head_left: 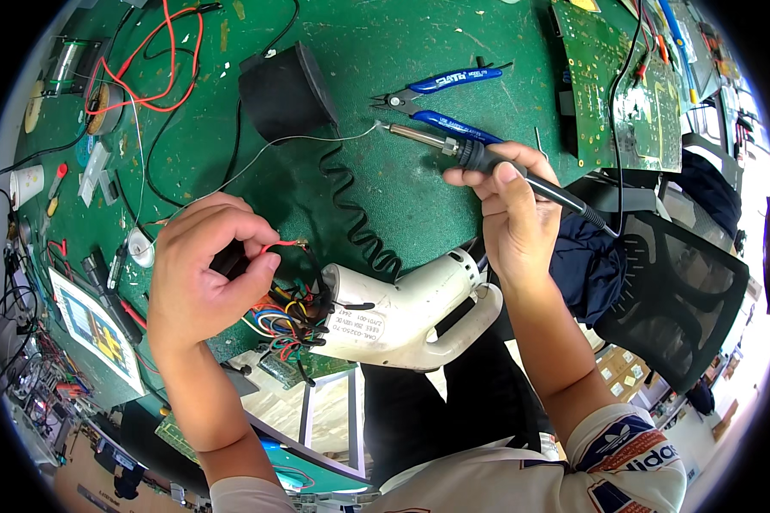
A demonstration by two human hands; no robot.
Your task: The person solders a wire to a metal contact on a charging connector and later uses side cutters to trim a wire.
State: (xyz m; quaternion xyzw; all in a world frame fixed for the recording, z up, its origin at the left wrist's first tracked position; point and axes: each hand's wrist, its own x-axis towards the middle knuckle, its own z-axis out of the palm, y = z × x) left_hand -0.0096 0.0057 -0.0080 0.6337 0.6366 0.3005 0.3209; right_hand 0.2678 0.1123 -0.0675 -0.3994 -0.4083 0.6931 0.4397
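Observation:
My left hand (201, 274) pinches a red wire (284, 244) between thumb and forefinger; its bared end points right. The wire belongs to a bundle of coloured wires (287, 321) spilling from the open end of a white gun-shaped plug housing (381, 312) with a loop handle. In my right hand (522, 205) is a black soldering iron (466, 152), gripped like a pen, tip pointing left. A thin solder wire (269, 145) arches from beside my left hand to the iron's tip, where faint smoke shows. Whether my left fingers hold the solder too, I cannot tell.
Blue-handled side cutters (458, 81) lie beyond the iron. A black holder (287, 94) and coiled black cable (346, 205) occupy the green bench's middle. Red leads (167, 85) tangle at far left. Right stand a large circuit board (616, 103) and a mesh chair (676, 299).

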